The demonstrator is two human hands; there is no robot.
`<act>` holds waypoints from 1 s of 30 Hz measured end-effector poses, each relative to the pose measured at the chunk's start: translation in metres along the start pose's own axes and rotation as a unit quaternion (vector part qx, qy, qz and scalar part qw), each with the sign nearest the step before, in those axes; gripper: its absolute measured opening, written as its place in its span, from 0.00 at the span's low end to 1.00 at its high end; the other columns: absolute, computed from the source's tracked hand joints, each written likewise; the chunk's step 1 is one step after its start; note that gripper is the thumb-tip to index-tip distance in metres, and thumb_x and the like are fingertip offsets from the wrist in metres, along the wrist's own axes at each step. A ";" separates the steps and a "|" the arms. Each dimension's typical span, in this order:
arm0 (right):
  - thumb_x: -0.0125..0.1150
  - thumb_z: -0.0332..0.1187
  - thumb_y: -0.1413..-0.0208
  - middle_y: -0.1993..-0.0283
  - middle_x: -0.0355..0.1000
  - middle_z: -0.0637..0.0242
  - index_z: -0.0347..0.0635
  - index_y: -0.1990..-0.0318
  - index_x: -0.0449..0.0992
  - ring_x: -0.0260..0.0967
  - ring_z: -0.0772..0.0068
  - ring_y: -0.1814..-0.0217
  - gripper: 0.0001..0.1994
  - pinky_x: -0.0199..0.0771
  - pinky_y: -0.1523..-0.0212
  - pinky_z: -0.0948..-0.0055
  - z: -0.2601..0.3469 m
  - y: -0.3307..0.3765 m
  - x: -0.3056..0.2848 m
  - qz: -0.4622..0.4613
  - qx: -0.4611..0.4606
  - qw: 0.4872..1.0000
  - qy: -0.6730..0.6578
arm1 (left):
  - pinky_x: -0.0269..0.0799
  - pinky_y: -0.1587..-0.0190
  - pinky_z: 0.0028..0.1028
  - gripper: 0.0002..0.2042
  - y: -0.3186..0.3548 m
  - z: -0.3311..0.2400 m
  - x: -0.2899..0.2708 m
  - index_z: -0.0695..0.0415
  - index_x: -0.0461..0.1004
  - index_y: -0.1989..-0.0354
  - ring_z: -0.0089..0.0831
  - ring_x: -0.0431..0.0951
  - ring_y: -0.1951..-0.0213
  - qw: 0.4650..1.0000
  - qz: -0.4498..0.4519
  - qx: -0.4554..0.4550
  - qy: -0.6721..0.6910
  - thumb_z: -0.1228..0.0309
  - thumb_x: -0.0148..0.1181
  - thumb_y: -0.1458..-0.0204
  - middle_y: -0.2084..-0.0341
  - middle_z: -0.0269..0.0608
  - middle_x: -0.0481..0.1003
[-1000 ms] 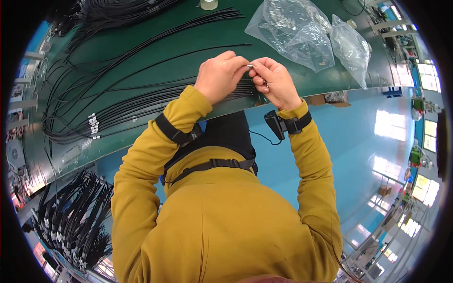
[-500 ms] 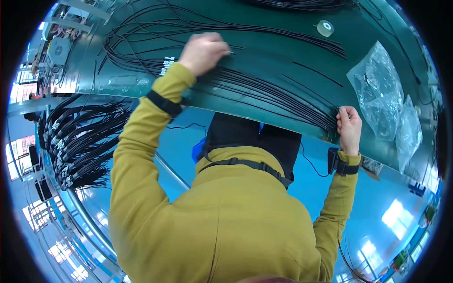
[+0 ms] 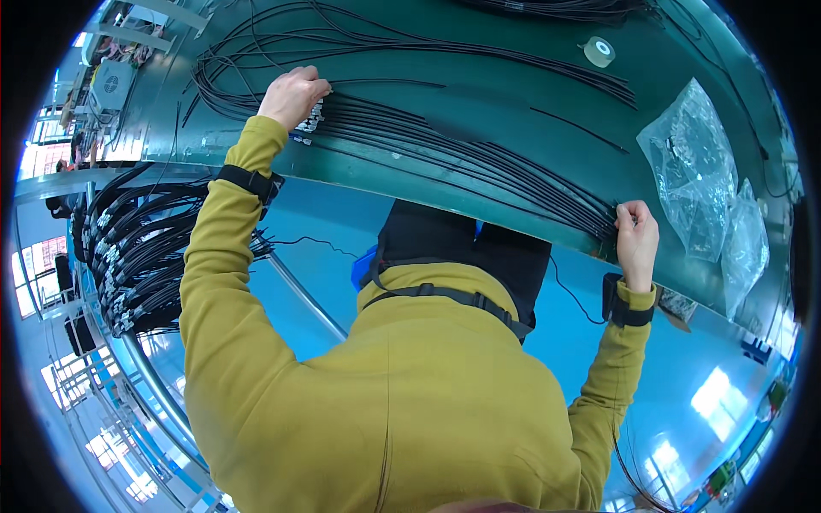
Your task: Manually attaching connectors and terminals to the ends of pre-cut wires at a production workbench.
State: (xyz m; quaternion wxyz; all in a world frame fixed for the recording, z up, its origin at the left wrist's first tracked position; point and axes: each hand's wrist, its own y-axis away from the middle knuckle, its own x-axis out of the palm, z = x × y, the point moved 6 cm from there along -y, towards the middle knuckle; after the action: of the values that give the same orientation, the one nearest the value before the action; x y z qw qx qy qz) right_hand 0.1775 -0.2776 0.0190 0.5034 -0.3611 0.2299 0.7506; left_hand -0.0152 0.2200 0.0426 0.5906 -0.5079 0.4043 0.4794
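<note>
A long bundle of black cables [image 3: 462, 150] lies stretched across the green table [image 3: 530, 103]. My left hand [image 3: 292, 94] rests at the bundle's left end, fingers closed over the white and silver connectors [image 3: 310, 120] there. At the table's near edge my right hand [image 3: 636, 241] grips the bundle's right end. Both arms are spread wide, in mustard-yellow sleeves with black wrist straps.
Clear plastic bags [image 3: 703, 175] lie on the table right of my right hand. A roll of tape [image 3: 598, 51] sits at the back. More black cables [image 3: 282, 43] loop at the table's far left. Further cable bundles [image 3: 128, 248] hang on a rack lower left.
A second ago both hands were together at the middle of the bundle. They have moved apart, left hand to the connector end, right hand to the other end, and my view has swung left.
</note>
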 end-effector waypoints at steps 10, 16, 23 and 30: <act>0.56 0.33 0.43 0.75 0.72 0.58 0.34 0.66 0.74 0.69 0.63 0.76 0.09 0.68 0.72 0.68 -0.007 0.004 -0.004 0.043 0.007 0.999 -0.022 | 0.75 0.61 0.40 0.06 -0.011 -0.010 -0.007 0.55 0.76 0.64 0.46 0.77 0.59 0.967 0.227 -0.105 -0.052 0.71 0.58 0.51 0.67 0.47 0.73; 0.48 0.30 0.38 0.71 0.68 0.66 0.28 0.55 0.71 0.60 0.79 0.77 0.12 0.59 0.81 0.82 -0.033 0.000 -0.006 0.088 0.253 0.773 -0.575 | 0.74 0.58 0.40 0.13 -0.115 -0.148 -0.020 0.58 0.74 0.56 0.47 0.76 0.59 0.977 0.115 0.096 0.154 0.66 0.58 0.47 0.64 0.48 0.74; 0.50 0.28 0.38 0.69 0.68 0.63 0.32 0.54 0.68 0.61 0.80 0.74 0.09 0.59 0.81 0.84 -0.017 0.003 0.004 0.082 0.234 0.688 -0.683 | 0.73 0.58 0.40 0.11 -0.218 -0.316 0.008 0.58 0.74 0.59 0.45 0.74 0.58 0.962 0.026 0.168 0.216 0.67 0.56 0.47 0.63 0.46 0.72; 0.51 0.34 0.36 0.69 0.66 0.68 0.37 0.55 0.69 0.58 0.84 0.76 0.10 0.56 0.82 0.87 -0.014 -0.001 0.011 0.132 0.170 0.630 -0.746 | 0.72 0.65 0.36 0.05 -0.203 -0.323 -0.008 0.60 0.73 0.66 0.42 0.74 0.68 0.894 -0.042 0.138 0.424 0.74 0.57 0.50 0.72 0.44 0.71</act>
State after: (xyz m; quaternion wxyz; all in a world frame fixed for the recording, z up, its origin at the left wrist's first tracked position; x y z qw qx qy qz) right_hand 0.1802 -0.2808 0.0011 0.4509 0.4487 -0.0552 0.7696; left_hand 0.1844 -0.1049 0.0427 0.4470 -0.5926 0.6569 0.1324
